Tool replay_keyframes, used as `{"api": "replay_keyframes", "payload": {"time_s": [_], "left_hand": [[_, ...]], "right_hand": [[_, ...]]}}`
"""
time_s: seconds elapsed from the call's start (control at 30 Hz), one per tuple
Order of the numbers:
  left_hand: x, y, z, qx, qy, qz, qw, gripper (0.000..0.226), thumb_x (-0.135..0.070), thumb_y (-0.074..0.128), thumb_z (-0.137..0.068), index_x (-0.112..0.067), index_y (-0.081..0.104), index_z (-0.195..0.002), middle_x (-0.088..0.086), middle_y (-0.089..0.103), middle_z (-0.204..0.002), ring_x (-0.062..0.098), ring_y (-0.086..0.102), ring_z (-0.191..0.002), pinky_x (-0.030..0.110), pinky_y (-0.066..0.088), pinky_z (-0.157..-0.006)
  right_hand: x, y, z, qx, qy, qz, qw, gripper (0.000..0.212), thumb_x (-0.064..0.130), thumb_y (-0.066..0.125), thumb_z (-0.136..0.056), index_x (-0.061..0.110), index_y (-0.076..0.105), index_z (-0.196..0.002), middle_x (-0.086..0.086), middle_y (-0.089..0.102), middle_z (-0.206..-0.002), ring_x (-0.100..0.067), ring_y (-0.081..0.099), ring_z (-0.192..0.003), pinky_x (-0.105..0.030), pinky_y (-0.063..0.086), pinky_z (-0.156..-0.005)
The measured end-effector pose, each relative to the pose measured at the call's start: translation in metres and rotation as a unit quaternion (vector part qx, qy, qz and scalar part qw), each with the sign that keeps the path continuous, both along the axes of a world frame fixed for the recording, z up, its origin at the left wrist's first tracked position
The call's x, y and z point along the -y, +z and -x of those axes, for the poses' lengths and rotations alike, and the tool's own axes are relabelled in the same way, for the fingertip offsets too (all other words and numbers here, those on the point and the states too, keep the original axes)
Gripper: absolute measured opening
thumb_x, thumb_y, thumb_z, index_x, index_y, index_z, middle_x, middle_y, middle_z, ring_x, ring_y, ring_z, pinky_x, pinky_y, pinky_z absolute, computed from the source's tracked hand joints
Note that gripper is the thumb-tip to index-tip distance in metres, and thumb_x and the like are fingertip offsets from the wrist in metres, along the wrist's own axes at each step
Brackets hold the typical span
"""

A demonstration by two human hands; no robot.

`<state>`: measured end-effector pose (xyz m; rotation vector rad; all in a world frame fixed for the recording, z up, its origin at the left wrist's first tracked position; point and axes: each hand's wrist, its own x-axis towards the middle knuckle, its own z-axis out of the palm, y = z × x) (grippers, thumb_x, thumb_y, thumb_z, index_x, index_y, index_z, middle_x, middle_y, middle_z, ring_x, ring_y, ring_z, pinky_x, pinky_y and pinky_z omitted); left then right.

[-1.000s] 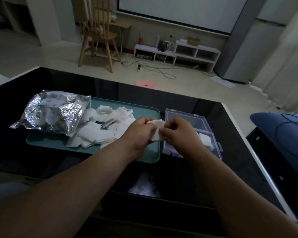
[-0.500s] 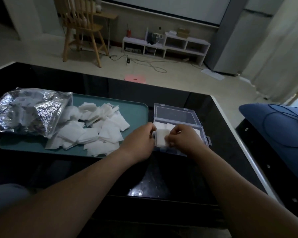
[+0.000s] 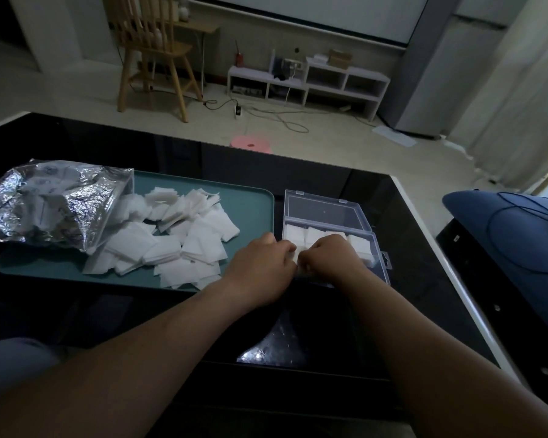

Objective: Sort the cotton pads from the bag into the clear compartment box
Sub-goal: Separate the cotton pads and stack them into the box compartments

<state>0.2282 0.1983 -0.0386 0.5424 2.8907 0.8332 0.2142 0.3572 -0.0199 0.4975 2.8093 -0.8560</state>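
Note:
A crinkled silver bag (image 3: 49,203) lies at the left end of a teal tray (image 3: 250,200), and several white square cotton pads (image 3: 174,238) spill out of it across the tray. A clear compartment box (image 3: 326,213) stands just right of the tray with its lid tipped back, white pads filling its near section. My left hand (image 3: 260,263) and my right hand (image 3: 329,257) meet knuckle to knuckle over the box's near left corner, fingers curled down onto a cotton pad (image 3: 295,256) of which only a sliver shows between them.
The tray and box rest on a glossy black table (image 3: 393,216) whose white right edge runs diagonally. A blue cushion (image 3: 513,235) with a thin cord lies past that edge. A wooden chair (image 3: 152,55), a low white shelf (image 3: 310,80) and a pink disc (image 3: 250,143) are on the floor beyond.
Both hands have carried the pad rightward from above the tray's right end down into the box's near left corner. The camera view has tilted with them.

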Motion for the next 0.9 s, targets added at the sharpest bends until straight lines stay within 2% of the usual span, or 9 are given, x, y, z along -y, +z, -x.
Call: {"api": "replay_keyframes", "payload": {"time_s": [0.07, 0.13, 0.23, 0.4, 0.57, 0.63, 0.73, 0.83, 0.9], "left_hand": [[-0.001, 0.000, -0.002, -0.017, -0.002, 0.034, 0.999, 0.039, -0.040, 0.037, -0.102, -0.027, 0.063, -0.127, 0.004, 0.053, -0.110, 0.030, 0.056, -0.108, 0.045, 0.047, -0.094], [-0.001, 0.001, -0.003, -0.034, -0.005, 0.056, 0.998, 0.039, -0.042, 0.035, -0.103, -0.028, 0.065, -0.124, 0.001, 0.047, -0.102, 0.029, 0.054, -0.106, 0.043, 0.046, -0.091], [0.001, 0.003, -0.004, -0.058, 0.001, 0.057, 0.997, 0.039, -0.042, 0.036, -0.102, -0.029, 0.067, -0.121, 0.001, 0.045, -0.102, 0.027, 0.052, -0.105, 0.042, 0.045, -0.089], [0.022, 0.023, -0.006, -0.098, 0.023, -0.007, 0.995, 0.031, -0.032, 0.042, -0.100, -0.027, 0.066, -0.119, 0.000, 0.045, -0.106, 0.023, 0.051, -0.105, 0.042, 0.045, -0.092], [0.088, 0.042, 0.013, -0.106, 0.058, -0.022, 0.992, 0.028, -0.018, 0.051, -0.096, -0.025, 0.067, -0.118, 0.003, 0.057, -0.118, 0.022, 0.053, -0.113, 0.043, 0.046, -0.097], [0.124, 0.050, 0.025, -0.090, 0.069, -0.004, 0.994, 0.029, -0.012, 0.050, -0.095, -0.024, 0.067, -0.115, 0.002, 0.061, -0.120, 0.023, 0.058, -0.111, 0.038, 0.047, -0.094], [0.172, 0.059, 0.034, -0.035, 0.082, 0.050, 0.995, 0.019, -0.016, 0.055, -0.098, -0.027, 0.066, -0.109, -0.002, 0.064, -0.111, 0.018, 0.057, -0.094, 0.032, 0.044, -0.080], [0.193, 0.052, 0.034, -0.022, 0.072, 0.092, 0.993, 0.010, -0.020, 0.061, -0.094, -0.028, 0.061, -0.100, 0.000, 0.065, -0.112, 0.018, 0.057, -0.097, 0.034, 0.048, -0.083], [0.188, 0.043, 0.032, -0.013, 0.052, 0.103, 0.993, 0.012, -0.024, 0.064, -0.091, -0.028, 0.057, -0.099, 0.000, 0.061, -0.116, 0.018, 0.057, -0.101, 0.035, 0.048, -0.086]], "right_hand": [[0.002, -0.002, -0.003, -0.004, 0.006, -0.031, 0.999, 0.019, 0.028, 0.069, -0.080, 0.011, 0.072, -0.084, -0.006, 0.071, -0.081, -0.023, 0.068, -0.078, -0.035, 0.056, -0.070], [0.003, -0.001, -0.008, -0.020, 0.021, -0.061, 0.998, 0.017, 0.030, 0.068, -0.080, 0.014, 0.070, -0.086, -0.005, 0.071, -0.084, -0.023, 0.068, -0.080, -0.037, 0.059, -0.074], [0.007, 0.006, -0.012, -0.056, 0.036, -0.080, 0.995, 0.010, 0.029, 0.067, -0.082, 0.019, 0.069, -0.081, -0.002, 0.071, -0.083, -0.022, 0.068, -0.081, -0.039, 0.059, -0.077], [0.020, 0.022, -0.015, -0.168, 0.052, -0.034, 0.984, 0.017, 0.032, 0.067, -0.093, 0.022, 0.062, -0.080, 0.002, 0.066, -0.073, -0.017, 0.064, -0.072, -0.040, 0.058, -0.071], [0.065, 0.036, -0.015, -0.208, 0.139, 0.016, 0.968, 0.016, 0.034, 0.064, -0.099, 0.022, 0.063, -0.090, 0.006, 0.065, -0.082, -0.011, 0.061, -0.075, -0.031, 0.051, -0.066], [0.087, 0.039, -0.009, -0.207, 0.173, 0.005, 0.963, 0.011, 0.032, 0.062, -0.100, 0.022, 0.067, -0.095, 0.008, 0.067, -0.088, -0.010, 0.062, -0.079, -0.032, 0.049, -0.068], [0.112, 0.037, 0.003, -0.163, 0.209, -0.028, 0.964, 0.011, 0.030, 0.063, -0.098, 0.023, 0.068, -0.105, 0.008, 0.068, -0.097, -0.015, 0.064, -0.087, -0.033, 0.050, -0.074], [0.133, 0.028, 0.007, -0.074, 0.229, -0.058, 0.969, 0.027, 0.038, 0.069, -0.093, 0.023, 0.060, -0.114, 0.002, 0.066, -0.106, -0.022, 0.064, -0.093, -0.038, 0.054, -0.081], [0.141, 0.019, 0.004, -0.048, 0.226, -0.067, 0.971, 0.036, 0.043, 0.072, -0.090, 0.022, 0.054, -0.112, 0.003, 0.061, -0.103, -0.024, 0.061, -0.093, -0.037, 0.050, -0.078]]}}
